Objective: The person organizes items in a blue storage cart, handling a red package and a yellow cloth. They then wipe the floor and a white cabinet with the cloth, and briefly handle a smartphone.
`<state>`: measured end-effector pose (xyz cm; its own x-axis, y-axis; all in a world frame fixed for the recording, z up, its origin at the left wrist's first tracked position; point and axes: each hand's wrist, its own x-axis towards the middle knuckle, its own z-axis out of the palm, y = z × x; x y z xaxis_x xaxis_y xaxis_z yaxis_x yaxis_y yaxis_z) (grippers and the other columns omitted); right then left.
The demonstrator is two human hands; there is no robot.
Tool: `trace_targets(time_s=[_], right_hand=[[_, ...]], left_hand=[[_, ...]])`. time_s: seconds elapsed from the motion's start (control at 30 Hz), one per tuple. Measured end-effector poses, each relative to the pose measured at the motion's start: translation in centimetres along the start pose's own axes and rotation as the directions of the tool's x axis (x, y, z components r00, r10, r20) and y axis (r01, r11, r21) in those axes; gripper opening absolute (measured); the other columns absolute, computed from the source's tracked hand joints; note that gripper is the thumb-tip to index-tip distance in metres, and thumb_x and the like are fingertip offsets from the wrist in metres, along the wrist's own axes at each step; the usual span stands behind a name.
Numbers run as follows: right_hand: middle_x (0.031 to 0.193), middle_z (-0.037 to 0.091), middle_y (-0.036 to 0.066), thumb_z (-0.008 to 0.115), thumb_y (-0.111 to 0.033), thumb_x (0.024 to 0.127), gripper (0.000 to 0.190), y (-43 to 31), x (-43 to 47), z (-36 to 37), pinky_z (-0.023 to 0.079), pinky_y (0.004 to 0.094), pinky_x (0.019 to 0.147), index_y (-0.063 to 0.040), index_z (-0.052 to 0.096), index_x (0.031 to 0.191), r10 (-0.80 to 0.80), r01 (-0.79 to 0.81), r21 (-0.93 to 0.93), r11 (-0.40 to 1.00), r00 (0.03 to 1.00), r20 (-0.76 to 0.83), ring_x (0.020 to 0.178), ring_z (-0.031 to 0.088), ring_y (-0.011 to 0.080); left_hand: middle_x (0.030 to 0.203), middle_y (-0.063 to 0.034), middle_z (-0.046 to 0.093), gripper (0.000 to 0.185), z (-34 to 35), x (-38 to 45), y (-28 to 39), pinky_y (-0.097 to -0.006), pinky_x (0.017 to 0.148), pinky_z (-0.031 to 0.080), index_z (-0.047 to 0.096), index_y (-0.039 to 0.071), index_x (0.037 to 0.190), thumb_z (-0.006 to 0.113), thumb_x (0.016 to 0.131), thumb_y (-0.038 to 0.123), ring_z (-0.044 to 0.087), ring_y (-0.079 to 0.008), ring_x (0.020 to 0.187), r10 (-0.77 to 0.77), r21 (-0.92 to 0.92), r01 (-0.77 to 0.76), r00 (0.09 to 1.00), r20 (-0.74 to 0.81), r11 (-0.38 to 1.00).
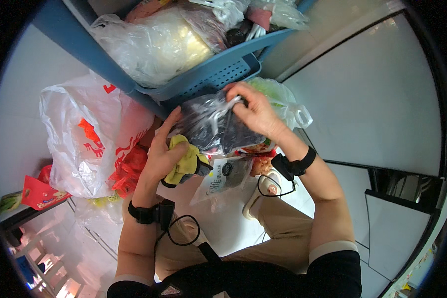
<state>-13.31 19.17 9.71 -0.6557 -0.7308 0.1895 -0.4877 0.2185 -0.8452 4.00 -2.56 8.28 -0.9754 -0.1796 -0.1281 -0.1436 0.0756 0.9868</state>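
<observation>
A clear plastic bag with dark contents lies in front of a blue perforated storage basket. My right hand grips the gathered, whitish top of this bag. My left hand holds a folded yellow and grey cloth under the thumb, its fingers reaching to the bag's left side. Below the dark bag is a flat, clear printed package. Behind my right hand sits a clear bag with something light green in it. The undersides of the dark bag and the cloth are hidden.
A white plastic carrier bag with red print stands at the left, beside a red plastic bag and a red carton. The basket above holds several plastic-wrapped things. Pale cabinet fronts line the right.
</observation>
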Motion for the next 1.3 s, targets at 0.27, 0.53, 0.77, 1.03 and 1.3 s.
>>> trace_targets(time_s=[0.27, 0.53, 0.77, 1.03, 1.3], right_hand=[[0.114, 0.059, 0.011, 0.056, 0.000, 0.080, 0.022, -4.5, -0.7, 0.2, 0.043, 0.0347, 0.094, -0.007, 0.059, 0.100, -0.172, 0.174, 0.008, 0.985, 0.965, 0.199, 0.105, 0.057, 0.0254], [0.100, 0.066, 0.017, 0.059, -0.031, 0.094, 0.037, -2.2, -4.4, -5.5, 0.053, 0.0394, 0.074, -0.010, 0.055, 0.124, 0.434, -0.259, -0.547, 0.796, 0.874, 0.218, 0.086, 0.066, 0.0273], [0.093, 0.069, 0.016, 0.066, -0.034, 0.086, 0.042, 2.7, -8.6, -3.7, 0.054, 0.0421, 0.073, -0.006, 0.054, 0.114, 0.537, -0.273, -0.857, 0.436, 0.844, 0.004, 0.086, 0.068, 0.0321], [0.086, 0.069, 0.015, 0.064, -0.032, 0.088, 0.024, 0.7, -7.4, -5.0, 0.053, 0.0432, 0.072, -0.010, 0.072, 0.092, 0.662, -0.364, -0.694, 0.621, 0.717, 0.216, 0.085, 0.068, 0.0319], [0.071, 0.065, 0.010, 0.061, -0.027, 0.094, 0.028, -2.9, -2.1, -8.8, 0.047, 0.0375, 0.061, 0.000, 0.067, 0.094, 0.477, -0.434, -0.296, 0.851, 0.874, 0.093, 0.063, 0.056, 0.0212]], left_hand=[[0.119, -0.0124, 0.060, 0.052, 0.8, 0.9, -1.6, -0.0291, 0.091, 0.045, 0.053, 0.003, 0.131, 0.066, 0.080, 0.004, 0.057, -0.0183, 0.105, -0.054, 0.050, 0.057, 0.996, -0.065, 0.997], [0.100, -0.0048, 0.066, 0.026, -0.4, 1.7, -3.8, -0.0260, 0.079, 0.049, 0.060, 0.000, 0.114, 0.062, 0.089, 0.004, 0.060, -0.0121, 0.088, -0.069, -0.144, 0.038, 0.973, -0.222, 0.989], [0.100, -0.0059, 0.065, 0.026, 0.0, 1.9, -3.8, -0.0249, 0.081, 0.047, 0.059, 0.000, 0.114, 0.061, 0.088, 0.003, 0.058, -0.0115, 0.090, 0.031, -0.013, -0.034, 0.975, -0.221, 0.999], [0.101, -0.0075, 0.066, 0.025, -0.1, 1.7, -3.6, -0.0261, 0.082, 0.047, 0.059, -0.002, 0.112, 0.060, 0.087, 0.003, 0.059, -0.0126, 0.091, 0.011, 0.072, 0.006, 0.972, -0.235, 0.997], [0.101, -0.0063, 0.065, 0.032, -0.8, 1.4, -4.4, -0.0280, 0.084, 0.048, 0.059, -0.001, 0.116, 0.059, 0.085, 0.000, 0.060, -0.0150, 0.092, 0.065, 0.146, -0.029, 0.966, -0.250, 0.989]])
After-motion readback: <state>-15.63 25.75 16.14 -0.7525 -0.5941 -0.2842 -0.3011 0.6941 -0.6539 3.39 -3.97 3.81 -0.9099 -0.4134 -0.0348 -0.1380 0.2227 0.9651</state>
